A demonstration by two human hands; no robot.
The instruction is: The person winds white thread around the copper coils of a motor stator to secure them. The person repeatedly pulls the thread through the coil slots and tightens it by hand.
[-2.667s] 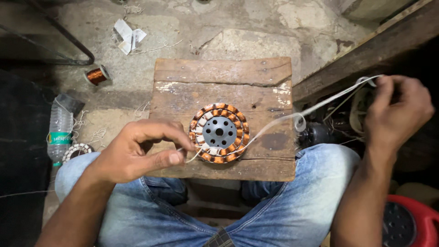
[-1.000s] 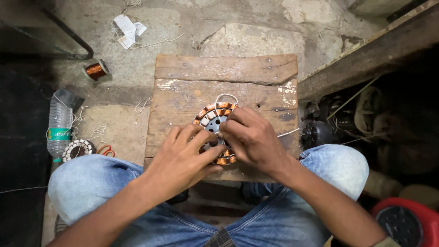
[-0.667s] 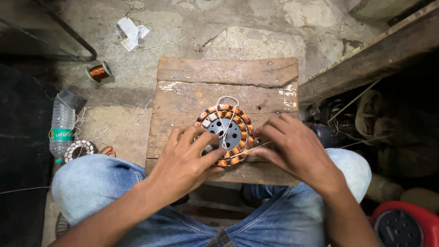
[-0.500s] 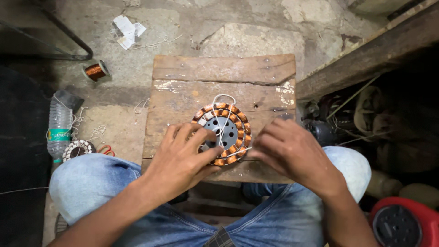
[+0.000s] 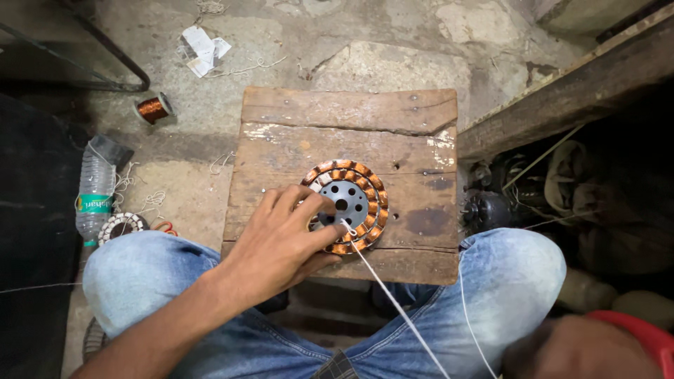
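A round stator with copper windings and a grey holed core lies flat on a worn wooden stool top between my knees. My left hand presses on the stator's near left side, with fingers spread over the core and thumb at its near rim. A taut white string runs from the windings by my thumb down toward the frame's bottom edge. My right hand is a blurred fist low at the right beside my knee, pulling that string.
On the concrete floor to the left lie a copper wire spool, a plastic bottle, a second stator and paper scraps. A wooden beam crosses the right, with dark motor parts beneath. A red object sits bottom right.
My right hand left the stator and drew back to the lower right, pulling the white string taut. My left hand stayed on the stator.
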